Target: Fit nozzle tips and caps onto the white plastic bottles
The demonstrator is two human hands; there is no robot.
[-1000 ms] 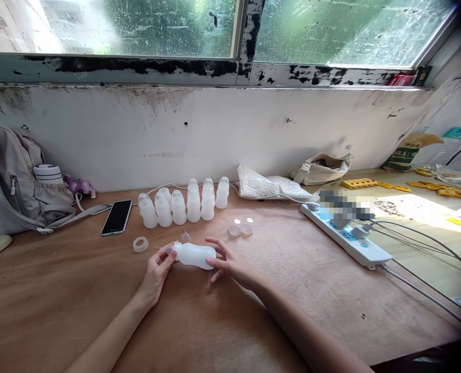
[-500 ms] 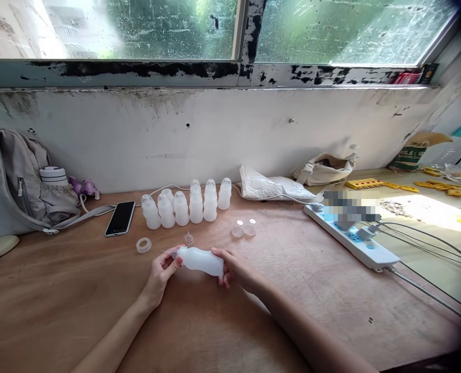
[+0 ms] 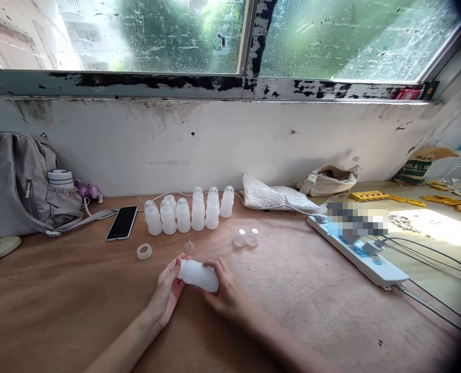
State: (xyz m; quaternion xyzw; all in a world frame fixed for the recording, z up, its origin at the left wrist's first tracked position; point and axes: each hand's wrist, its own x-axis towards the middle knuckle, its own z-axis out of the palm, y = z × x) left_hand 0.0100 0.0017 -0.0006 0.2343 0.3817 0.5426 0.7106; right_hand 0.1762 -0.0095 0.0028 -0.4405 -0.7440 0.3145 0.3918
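Note:
A frosted white baby bottle [image 3: 198, 275] lies sideways in the air between my hands, low over the wooden table. My left hand [image 3: 168, 290] is closed around its left end, where the fingers hide the neck. My right hand [image 3: 227, 290] grips the bottle's right end, thumb below and fingers on top. Just beyond the bottle, a clear nipple [image 3: 190, 246] stands on the table. To its left lies a whitish ring [image 3: 144, 252]. Two clear discs [image 3: 245, 241] and two small white discs [image 3: 254, 231] lie to the right.
Several capped baby bottles [image 3: 183, 216] stand in a group near the wall. A phone [image 3: 122, 223] and a grey backpack [image 3: 16, 181] are at the left. A white power strip [image 3: 358, 254] with cables runs along the right, and a silvery padded packet [image 3: 277, 194] lies at the back.
The bottle has turned, its right end now nearer me. My right hand has shifted from the bottle's end to over its side. The whole view has tilted slightly upward.

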